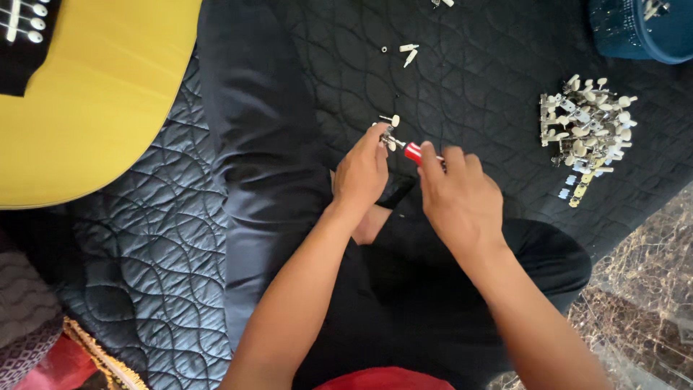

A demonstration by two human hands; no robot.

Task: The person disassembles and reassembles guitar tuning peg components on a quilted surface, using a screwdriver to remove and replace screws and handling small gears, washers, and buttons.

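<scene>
My left hand [361, 173] pinches a small metal guitar tuning peg set [390, 130] with cream knobs, held above a dark quilted cloth [469, 79]. My right hand [458, 195] grips a screwdriver with a red handle [413, 152], its tip set against the tuner. Both hands meet near the middle of the view, over my legs in dark trousers.
A yellow acoustic guitar body [94, 94] lies at the upper left. A pile of several tuning pegs [588, 126] rests on the cloth at right. A few loose small white parts [408, 52] lie farther away. A blue container [642, 29] sits top right; marble floor [642, 289] lower right.
</scene>
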